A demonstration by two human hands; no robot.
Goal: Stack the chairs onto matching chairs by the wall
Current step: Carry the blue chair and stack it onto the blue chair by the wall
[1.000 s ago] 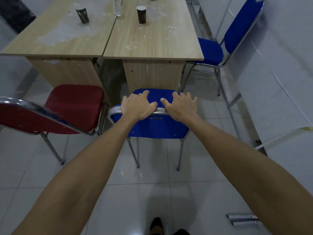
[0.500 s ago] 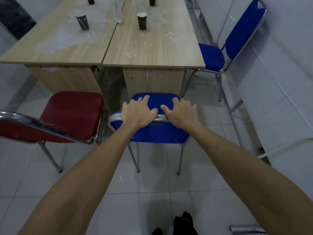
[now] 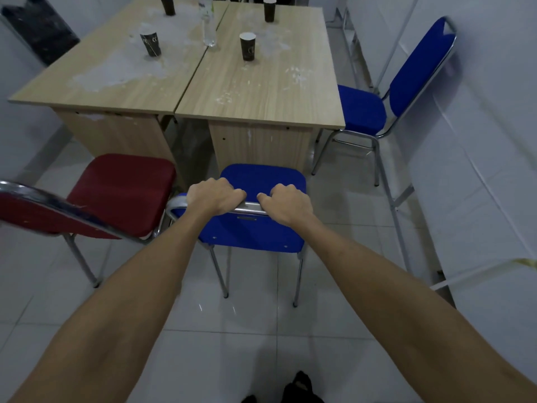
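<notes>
No wording can be read anywhere. The dark paper cup (image 3: 151,44) at 11 o'clock on the left table (image 3: 96,91) carries a pale printed mark, and the cup (image 3: 248,46) at 12 o'clock on the right table (image 3: 261,94) carries a faint one; both are too small and blurred to make out.

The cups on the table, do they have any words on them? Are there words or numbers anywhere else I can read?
No text here can be read.
Paper cup on the left table: pale marks, too blurred to read.
Paper cup on the right table: faint print, too small to read.
Blue chair held by both hands: a small plate on its backrest, no readable writing.
</notes>
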